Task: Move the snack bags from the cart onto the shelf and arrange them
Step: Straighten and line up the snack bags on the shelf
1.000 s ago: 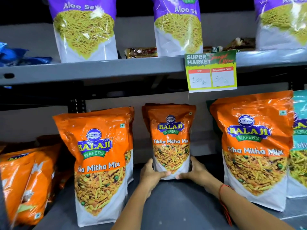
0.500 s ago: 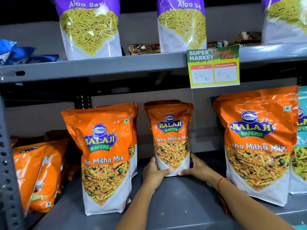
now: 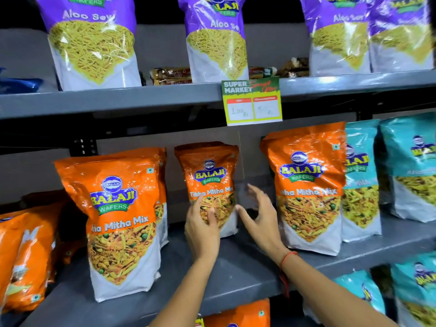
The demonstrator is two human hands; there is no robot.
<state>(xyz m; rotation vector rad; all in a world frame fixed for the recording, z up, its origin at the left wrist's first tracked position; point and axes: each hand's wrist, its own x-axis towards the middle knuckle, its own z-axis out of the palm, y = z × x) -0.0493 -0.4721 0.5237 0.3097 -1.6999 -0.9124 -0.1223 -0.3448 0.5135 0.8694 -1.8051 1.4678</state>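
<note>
A shop: grey metal shelves (image 3: 141, 100) carry rows of identical snack bags (image 3: 122, 215) facing front, and a price tag (image 3: 252, 101) reading "SUPER MARKET" hangs from a shelf edge.

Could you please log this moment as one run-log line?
stage: arranging | left hand: flat on middle orange bag | right hand: open, beside bag | bag: upright on shelf

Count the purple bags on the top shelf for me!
4: one at the left, one in the middle, and two side by side at the right. More may sit hidden behind them.
</note>
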